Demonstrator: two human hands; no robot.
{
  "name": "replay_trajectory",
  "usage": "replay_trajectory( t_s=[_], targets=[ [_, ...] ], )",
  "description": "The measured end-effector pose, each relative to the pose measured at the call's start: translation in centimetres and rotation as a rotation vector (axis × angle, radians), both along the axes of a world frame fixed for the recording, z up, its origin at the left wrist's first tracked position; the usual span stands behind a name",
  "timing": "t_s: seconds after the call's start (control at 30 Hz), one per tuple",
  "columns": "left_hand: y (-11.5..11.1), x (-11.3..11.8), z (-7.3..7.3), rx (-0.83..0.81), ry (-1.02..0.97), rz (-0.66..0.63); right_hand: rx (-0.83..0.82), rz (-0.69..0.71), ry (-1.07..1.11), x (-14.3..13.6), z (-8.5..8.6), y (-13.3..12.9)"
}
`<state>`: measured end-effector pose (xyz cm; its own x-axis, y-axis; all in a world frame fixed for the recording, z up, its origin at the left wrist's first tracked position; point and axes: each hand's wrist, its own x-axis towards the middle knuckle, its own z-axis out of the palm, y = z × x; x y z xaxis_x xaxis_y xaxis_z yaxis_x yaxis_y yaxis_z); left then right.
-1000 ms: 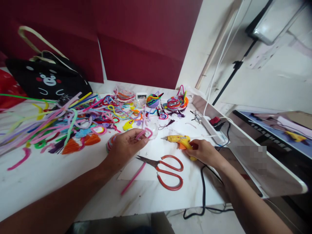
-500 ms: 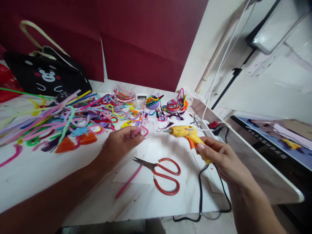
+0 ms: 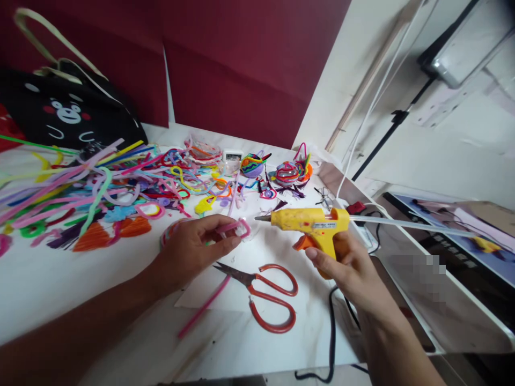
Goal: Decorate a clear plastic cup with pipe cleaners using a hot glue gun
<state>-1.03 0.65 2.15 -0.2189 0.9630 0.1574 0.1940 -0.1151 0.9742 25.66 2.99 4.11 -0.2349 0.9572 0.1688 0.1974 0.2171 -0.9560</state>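
Note:
Between the thumb and fingers of my left hand (image 3: 201, 241) is a bent pink pipe cleaner (image 3: 240, 227), with a clear, hard-to-see piece at its tip. My right hand (image 3: 346, 262) grips a yellow hot glue gun (image 3: 306, 222) by its handle, thumb near the orange trigger (image 3: 304, 242). The gun's metal nozzle points left, a short gap away from the pipe cleaner. Below both hands lie scissors with red-orange handles (image 3: 277, 292), their blades partly spread. Under the blade tips rests a straight dark-pink pipe cleaner (image 3: 203, 308).
Loose pipe cleaners (image 3: 96, 187) and orange tassels (image 3: 94, 236) heap up at the left. Decorated balls (image 3: 252, 165) stand along the back. A black bag (image 3: 72, 115) is behind the heap. The gun's black cord (image 3: 333, 332) hangs over the table's front edge.
The glue gun has turned more level and its nozzle has moved left, closer to the pipe cleaner in my left hand. The view has shifted slightly.

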Motion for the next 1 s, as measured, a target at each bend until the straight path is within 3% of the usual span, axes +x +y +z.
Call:
replay_trajectory(
  t_s=[0.13, 0.4, 0.6, 1.0],
  targets=[
    [-0.2, -0.1, 0.0, 0.044, 0.211, -0.103, -0.001, 0.028, -0.002, 0.0, 0.0, -0.4],
    [-0.6, 0.2, 0.8, 0.043, 0.205, -0.163, 0.015, 0.064, -0.029, 0.2, -0.6, -0.5],
    [-1.0, 0.5, 1.5, 0.053, 0.309, -0.202, 0.080, 0.081, 0.019, -0.3, -0.7, -0.5],
    [-1.0, 0.4, 1.2, 0.076, 0.353, -0.201, 0.103, 0.087, -0.026, -0.3, -0.5, -0.6]
  ],
)
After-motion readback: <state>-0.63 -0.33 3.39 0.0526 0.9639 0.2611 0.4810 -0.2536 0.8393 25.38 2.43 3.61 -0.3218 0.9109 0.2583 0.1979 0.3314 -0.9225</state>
